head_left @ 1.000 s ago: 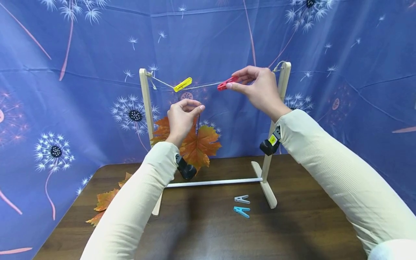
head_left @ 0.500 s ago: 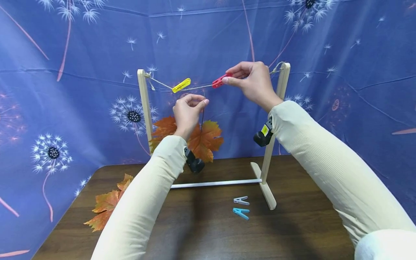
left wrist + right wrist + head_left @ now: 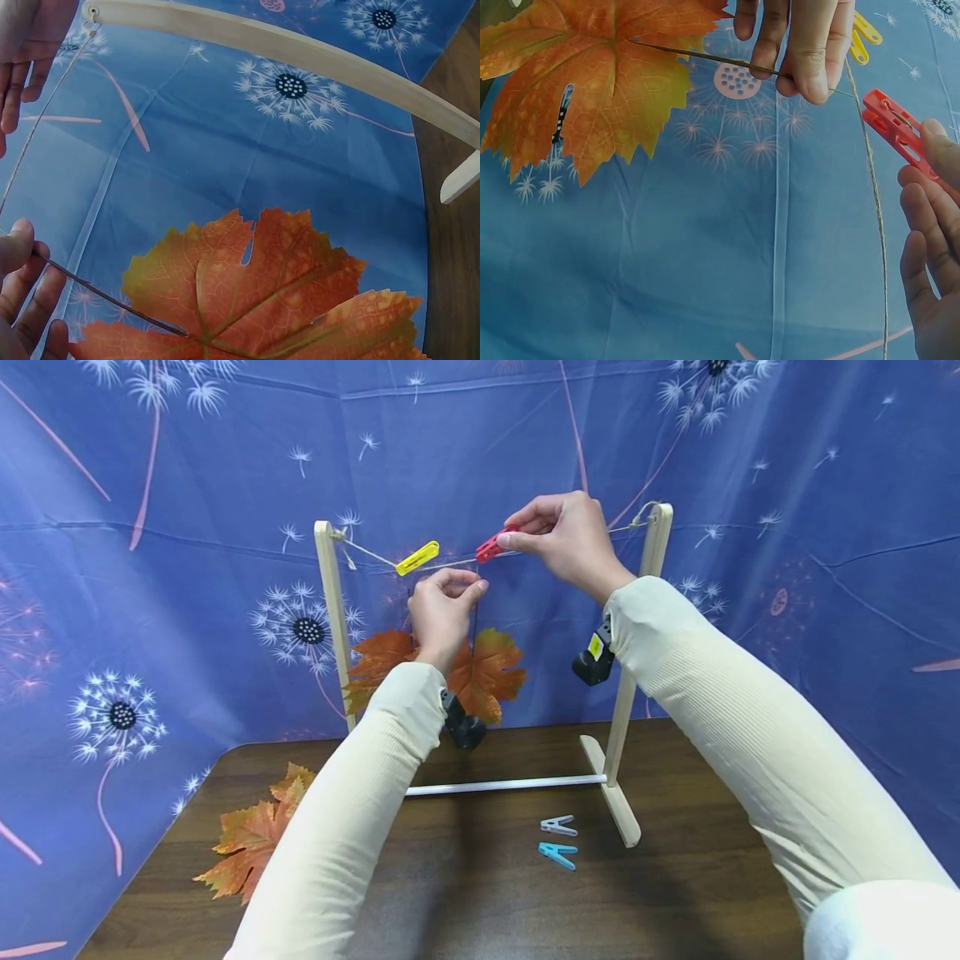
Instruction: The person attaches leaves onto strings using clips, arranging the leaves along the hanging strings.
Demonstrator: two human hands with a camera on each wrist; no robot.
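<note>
The left hand (image 3: 442,614) pinches the thin dark stem (image 3: 112,300) of an orange maple leaf (image 3: 491,675), which hangs below it. In the right wrist view the stem's tip reaches the string (image 3: 875,195). A red clothespin (image 3: 900,129) is pinched by the right hand (image 3: 573,539), its nose right beside the string and the stem tip. On the string to the left sits a yellow clothespin (image 3: 417,558), with another orange leaf (image 3: 378,664) below it, partly hidden by the left arm.
The string runs between two wooden posts (image 3: 335,602), joined low down by a white rod (image 3: 502,785). A grey clothespin (image 3: 558,825) and a blue clothespin (image 3: 558,853) lie on the brown table (image 3: 675,893). More orange leaves (image 3: 251,835) lie at the table's left side.
The left hand has risen and moved right with the leaf. The right hand has moved left with the red clothespin, so the two hands are closer together.
</note>
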